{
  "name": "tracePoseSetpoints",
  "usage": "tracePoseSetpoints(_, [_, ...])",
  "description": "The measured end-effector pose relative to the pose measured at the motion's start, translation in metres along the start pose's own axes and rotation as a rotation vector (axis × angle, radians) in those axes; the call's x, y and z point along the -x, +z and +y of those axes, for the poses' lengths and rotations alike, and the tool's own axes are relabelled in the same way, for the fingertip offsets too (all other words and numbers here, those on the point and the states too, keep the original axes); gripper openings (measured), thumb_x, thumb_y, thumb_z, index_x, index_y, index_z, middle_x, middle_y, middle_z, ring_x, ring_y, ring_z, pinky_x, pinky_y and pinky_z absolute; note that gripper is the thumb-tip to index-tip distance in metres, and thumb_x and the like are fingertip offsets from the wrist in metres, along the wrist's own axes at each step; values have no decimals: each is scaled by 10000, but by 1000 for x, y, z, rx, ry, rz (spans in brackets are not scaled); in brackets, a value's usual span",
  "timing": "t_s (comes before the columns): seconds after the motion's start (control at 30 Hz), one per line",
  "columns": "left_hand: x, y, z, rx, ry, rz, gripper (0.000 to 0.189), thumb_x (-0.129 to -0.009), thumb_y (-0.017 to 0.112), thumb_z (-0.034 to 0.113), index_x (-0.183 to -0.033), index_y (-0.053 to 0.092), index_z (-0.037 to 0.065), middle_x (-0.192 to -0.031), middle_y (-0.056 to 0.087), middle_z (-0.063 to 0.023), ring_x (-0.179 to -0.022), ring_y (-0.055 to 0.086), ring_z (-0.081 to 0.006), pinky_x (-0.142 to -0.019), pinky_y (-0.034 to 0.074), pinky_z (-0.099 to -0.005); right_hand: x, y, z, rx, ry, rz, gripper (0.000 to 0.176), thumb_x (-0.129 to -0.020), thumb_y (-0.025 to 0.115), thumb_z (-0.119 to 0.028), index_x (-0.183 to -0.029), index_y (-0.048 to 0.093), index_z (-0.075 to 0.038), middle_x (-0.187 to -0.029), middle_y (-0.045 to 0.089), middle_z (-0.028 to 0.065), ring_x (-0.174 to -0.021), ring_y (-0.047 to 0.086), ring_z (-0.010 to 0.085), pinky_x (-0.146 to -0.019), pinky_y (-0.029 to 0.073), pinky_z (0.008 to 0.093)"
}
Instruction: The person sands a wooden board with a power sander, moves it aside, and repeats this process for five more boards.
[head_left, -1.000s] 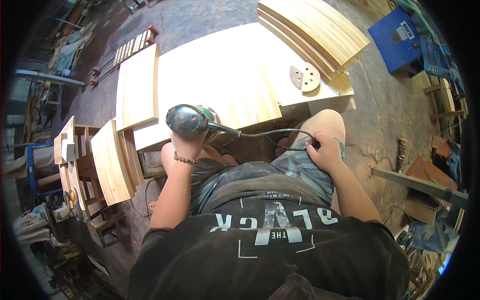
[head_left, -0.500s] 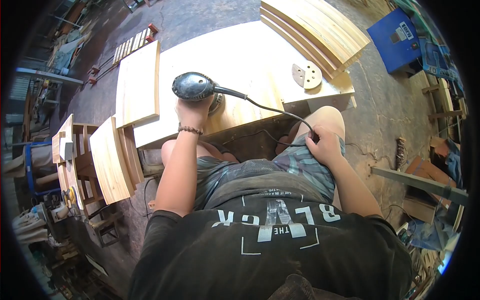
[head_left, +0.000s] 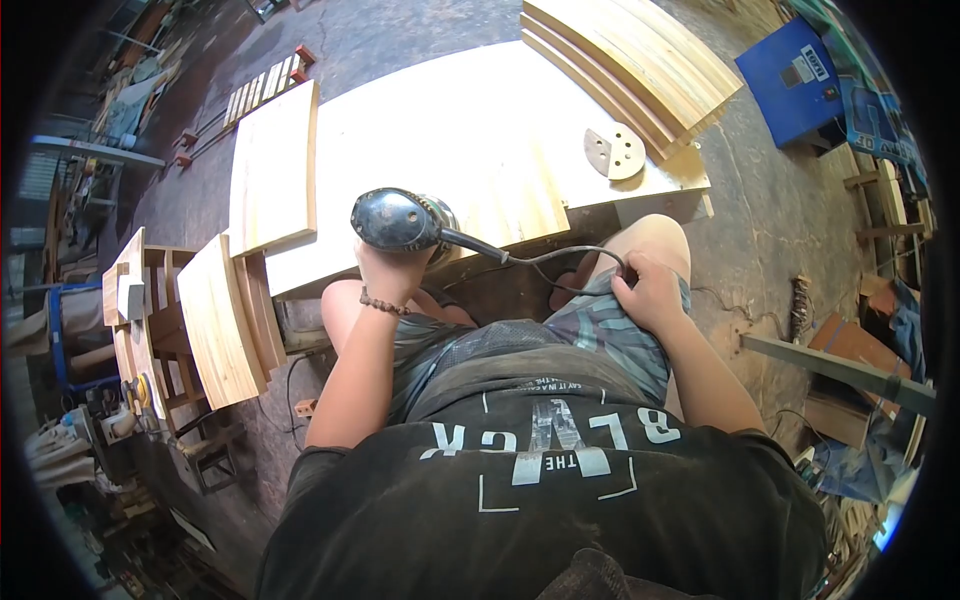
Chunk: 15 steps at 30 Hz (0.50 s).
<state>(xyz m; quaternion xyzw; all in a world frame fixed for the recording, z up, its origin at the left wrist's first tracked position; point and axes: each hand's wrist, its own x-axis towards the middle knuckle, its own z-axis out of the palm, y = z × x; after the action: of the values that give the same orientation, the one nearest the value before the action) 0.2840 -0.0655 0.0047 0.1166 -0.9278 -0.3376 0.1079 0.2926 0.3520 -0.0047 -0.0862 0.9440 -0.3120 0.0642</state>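
Observation:
My left hand (head_left: 392,272), a beaded bracelet at its wrist, is closed around a black random orbital sander (head_left: 395,219). The sander sits at the near edge of a pale wooden panel (head_left: 515,195), its pad mostly hidden under the body. From its rear a black power cord (head_left: 475,246) runs right in a loop to my right hand (head_left: 650,290). That hand rests on my right thigh, its fingers closed on the cord. Two overlapping sanding discs with holes (head_left: 615,151) lie right of the panel.
Stacked wooden panels (head_left: 640,65) stand at the far right of the worktable. Another board (head_left: 274,170) lies on the left, with more panels (head_left: 220,320) leaning below it. A blue box (head_left: 790,85) is on the floor at right. Bar clamps (head_left: 265,90) lie beyond the table.
My left hand has drawn the sander toward me, from farther in on the panel to its near edge. The cord now bends in a tighter loop. My right hand stays on the thigh.

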Motion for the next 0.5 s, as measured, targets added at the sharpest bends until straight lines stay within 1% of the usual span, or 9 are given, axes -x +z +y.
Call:
tracePoseSetpoints(0.03, [3,2,-1,18,22,19,446,-820,946,225,-1205,774,79,-1150,828,-87,-1085,788,-250,-968,610,-385,-1,1,0,4,5,-6,136,-895,764,-173,-896,698,-55,-853,726,161,-812,719,368,-758,562,467])
tracePoseSetpoints(0.13, [3,6,-5,-16,36,20,438,-836,930,256,-1207,775,83,-1147,826,-97,-1081,786,-262,-963,609,-395,-3,4,2,-1,-6,-11,136,-895,763,-179,-897,699,-59,-852,726,157,-813,721,366,-759,563,471])
tracePoseSetpoints(0.23, [-5,6,0,-53,23,8,430,-858,909,300,-1200,778,74,-1141,825,-110,-1072,784,-282,-960,606,-412,-5,3,-3,11,-1,-12,134,-893,766,-181,-895,699,-65,-853,729,152,-817,725,360,-763,566,468])
tracePoseSetpoints(0.33, [-19,4,11,-114,-42,-15,429,-872,890,322,-1199,781,65,-1149,826,-118,-1080,783,-299,-964,602,-428,-4,5,-2,4,9,-16,131,-892,770,-184,-897,703,-71,-857,735,147,-826,731,355,-771,571,463])
tracePoseSetpoints(0.37, [-24,5,14,-96,-72,-8,431,-866,894,326,-1186,791,55,-1150,831,-138,-1085,791,-299,-958,606,-423,-4,5,-2,-2,14,-19,131,-892,771,-185,-899,705,-72,-861,738,148,-831,734,354,-773,572,462])
tracePoseSetpoints(0.47, [-34,13,12,134,-82,120,388,-836,901,374,-1084,813,89,-1055,829,-140,-1020,792,-313,-910,610,-434,-3,5,-2,-9,26,-23,132,-892,775,-189,-907,712,-74,-872,748,150,-843,742,352,-779,575,461])
tracePoseSetpoints(0.5, [-38,9,19,106,-112,94,403,-832,901,383,-1094,816,89,-1059,833,-136,-1033,798,-303,-919,613,-428,-2,5,-3,-5,28,-23,132,-893,775,-191,-911,715,-74,-876,750,150,-846,744,352,-780,576,461])
